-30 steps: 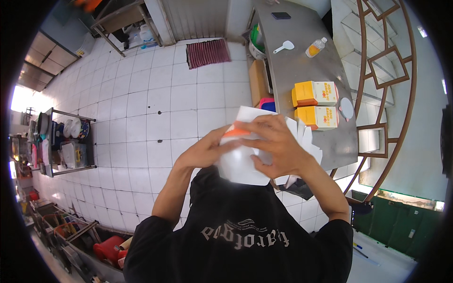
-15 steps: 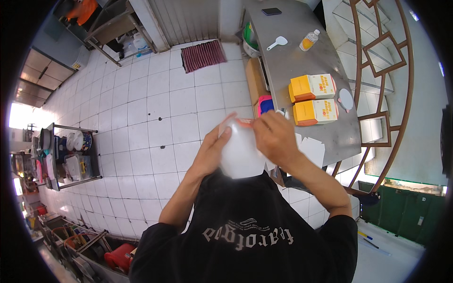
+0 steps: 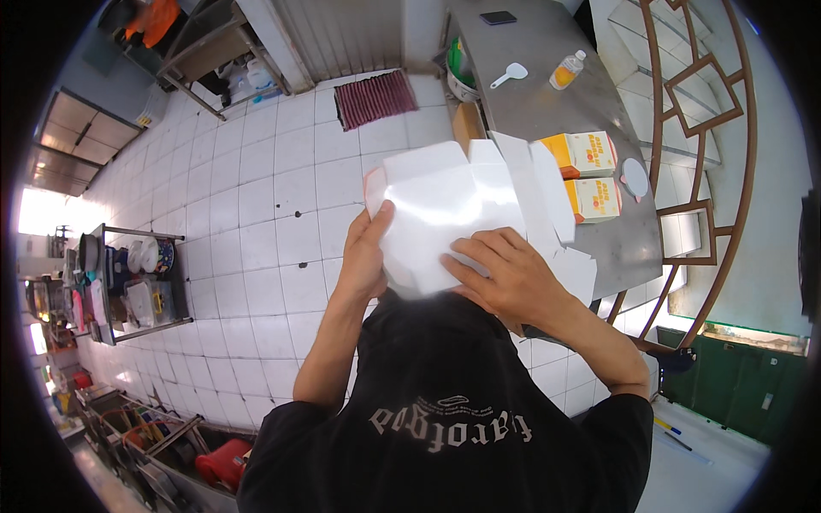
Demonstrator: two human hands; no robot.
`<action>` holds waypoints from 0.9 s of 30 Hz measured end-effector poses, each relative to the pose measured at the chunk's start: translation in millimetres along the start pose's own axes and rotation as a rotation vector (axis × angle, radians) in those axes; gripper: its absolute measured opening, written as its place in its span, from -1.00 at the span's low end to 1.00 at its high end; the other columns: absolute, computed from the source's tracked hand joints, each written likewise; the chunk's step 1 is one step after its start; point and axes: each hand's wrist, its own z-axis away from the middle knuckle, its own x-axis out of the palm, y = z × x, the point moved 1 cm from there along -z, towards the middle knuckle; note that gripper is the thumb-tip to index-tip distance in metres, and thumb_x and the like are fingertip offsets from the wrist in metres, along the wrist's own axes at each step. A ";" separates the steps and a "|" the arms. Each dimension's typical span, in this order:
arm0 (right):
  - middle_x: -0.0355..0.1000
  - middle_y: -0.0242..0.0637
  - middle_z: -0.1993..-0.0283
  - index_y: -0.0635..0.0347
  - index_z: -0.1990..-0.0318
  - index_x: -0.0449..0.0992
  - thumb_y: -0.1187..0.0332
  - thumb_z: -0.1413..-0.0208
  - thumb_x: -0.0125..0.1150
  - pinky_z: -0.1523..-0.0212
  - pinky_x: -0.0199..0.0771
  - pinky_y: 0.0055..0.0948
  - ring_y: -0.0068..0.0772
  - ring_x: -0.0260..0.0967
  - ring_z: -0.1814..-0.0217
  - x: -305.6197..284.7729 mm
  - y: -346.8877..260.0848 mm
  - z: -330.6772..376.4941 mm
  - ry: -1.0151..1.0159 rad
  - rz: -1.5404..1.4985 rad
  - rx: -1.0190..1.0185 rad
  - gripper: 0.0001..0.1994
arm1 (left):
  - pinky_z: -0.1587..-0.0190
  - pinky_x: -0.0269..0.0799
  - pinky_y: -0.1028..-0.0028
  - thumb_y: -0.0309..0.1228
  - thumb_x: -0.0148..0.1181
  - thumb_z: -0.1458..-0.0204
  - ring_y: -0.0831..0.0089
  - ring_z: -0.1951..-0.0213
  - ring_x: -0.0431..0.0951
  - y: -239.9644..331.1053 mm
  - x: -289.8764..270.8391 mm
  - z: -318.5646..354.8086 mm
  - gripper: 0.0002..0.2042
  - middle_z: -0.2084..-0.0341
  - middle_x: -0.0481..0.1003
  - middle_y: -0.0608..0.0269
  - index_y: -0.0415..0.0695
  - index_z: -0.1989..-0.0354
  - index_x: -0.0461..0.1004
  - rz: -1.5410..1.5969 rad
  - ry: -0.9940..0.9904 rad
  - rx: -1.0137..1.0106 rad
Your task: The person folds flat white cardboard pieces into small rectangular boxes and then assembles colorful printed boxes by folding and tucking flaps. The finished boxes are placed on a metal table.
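Observation:
A carton blank (image 3: 436,201) is spread out in front of my chest, its glossy white inner side facing up. Its loose flaps reach right, over the table. My left hand (image 3: 366,252) grips its left edge, thumb on top and fingers hidden behind. At the lower right of the sheet, my right hand (image 3: 509,272) holds it with fingers bent over the white face; the thumb is partly hidden. Right of the flaps, two yellow and white folded cartons (image 3: 590,154) (image 3: 596,201) stand on the metal table (image 3: 556,107).
On the table are a white scoop (image 3: 511,74), a bottle with yellow contents (image 3: 567,70), a dark phone (image 3: 498,17), a round white lid (image 3: 634,179) and more white card (image 3: 575,272). A striped mat (image 3: 376,99) lies on the tiled floor. Shelving (image 3: 141,282) stands left.
The carton has gone from a narrow, folded form to a wide, flattened sheet. My right hand has moved from its top edge down to its lower right; my left hand has shifted slightly left.

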 end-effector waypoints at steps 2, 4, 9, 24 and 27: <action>0.50 -0.28 0.00 0.14 0.00 0.63 0.28 -0.01 0.46 -0.04 0.45 -0.26 -0.23 0.45 -0.02 8.1 1.8 3.2 0.054 0.100 -0.038 -0.63 | -0.16 0.50 0.38 -0.26 -0.04 -0.46 0.37 -0.10 0.56 -1.8 0.1 -0.9 -0.57 -0.11 0.53 0.04 -0.34 -0.32 0.34 -0.007 0.018 0.025; 0.53 -0.27 0.05 0.15 0.02 0.64 0.31 -0.05 0.44 0.04 0.46 -0.25 -0.25 0.47 0.04 12.7 10.6 8.5 0.016 -0.111 0.030 -0.67 | -0.19 0.46 0.39 -0.28 -0.05 -0.46 0.42 -0.12 0.53 -6.2 1.7 1.6 -0.57 -0.14 0.52 0.07 -0.32 -0.35 0.32 -0.026 0.015 0.068; 0.57 -0.27 0.28 0.16 0.08 0.68 0.36 -0.10 0.45 0.23 0.45 -0.33 -0.25 0.48 0.27 28.0 25.0 1.6 -0.138 -0.513 0.277 -0.76 | -0.23 0.38 0.43 -0.30 -0.08 -0.48 0.53 -0.16 0.45 -22.7 8.0 9.3 -0.56 -0.19 0.48 0.17 -0.28 -0.42 0.26 -0.323 -0.062 0.240; 0.55 -0.33 0.14 0.11 -0.02 0.63 0.24 -0.12 0.44 -0.25 0.09 -0.15 -0.24 0.24 -0.27 -46.7 52.2 -22.1 -0.099 -0.023 0.407 -0.67 | -0.10 0.45 0.48 -0.18 -0.02 -0.45 0.54 -0.04 0.52 -3.7 -18.8 25.2 -0.53 -0.04 0.55 0.17 -0.32 -0.32 0.35 -0.388 -0.097 0.170; 0.58 -0.36 0.16 0.12 0.06 0.65 0.31 -0.10 0.40 -0.16 0.13 -0.13 -0.29 0.32 -0.17 -27.8 54.8 -11.7 -0.049 0.062 0.369 -0.74 | -0.07 0.49 0.45 -0.16 -0.01 -0.44 0.51 -0.02 0.55 -10.2 -17.4 28.0 -0.52 -0.02 0.56 0.15 -0.32 -0.30 0.37 -0.341 -0.028 0.158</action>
